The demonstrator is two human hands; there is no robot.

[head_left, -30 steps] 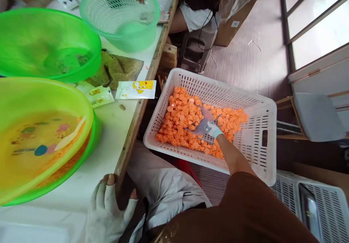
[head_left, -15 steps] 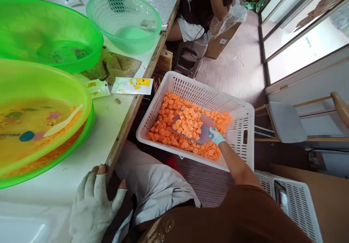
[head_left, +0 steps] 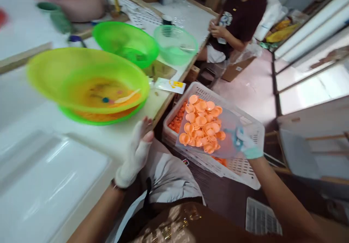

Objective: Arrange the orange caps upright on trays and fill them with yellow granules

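My right hand (head_left: 247, 143), in a pale glove, grips the near end of a flat translucent scoop (head_left: 230, 126). A heap of small round orange plastic pieces (head_left: 201, 125) lies on the scoop, raised over a white perforated crate (head_left: 256, 126). More orange pieces (head_left: 177, 121) show inside the crate past the scoop's far edge. My left hand (head_left: 137, 148), in a white fingerless glove, is beside the table edge with its fingers extended and holds nothing. Close to it stands a yellow basin (head_left: 54, 79) with a pale spoon (head_left: 127, 97) in it, stacked on a green basin (head_left: 79, 116).
Farther back on the table are another green basin (head_left: 125, 41) and a mint basket (head_left: 176, 47). A printed packet (head_left: 170, 85) lies near the table edge. A white tray (head_left: 51, 185) occupies the left front. A co-worker (head_left: 237, 21) sits beyond, near a cardboard box (head_left: 238, 67).
The scoop with orange pieces has risen out of the crate toward me. My left hand has lifted from the table edge and turned. The view has swung left.
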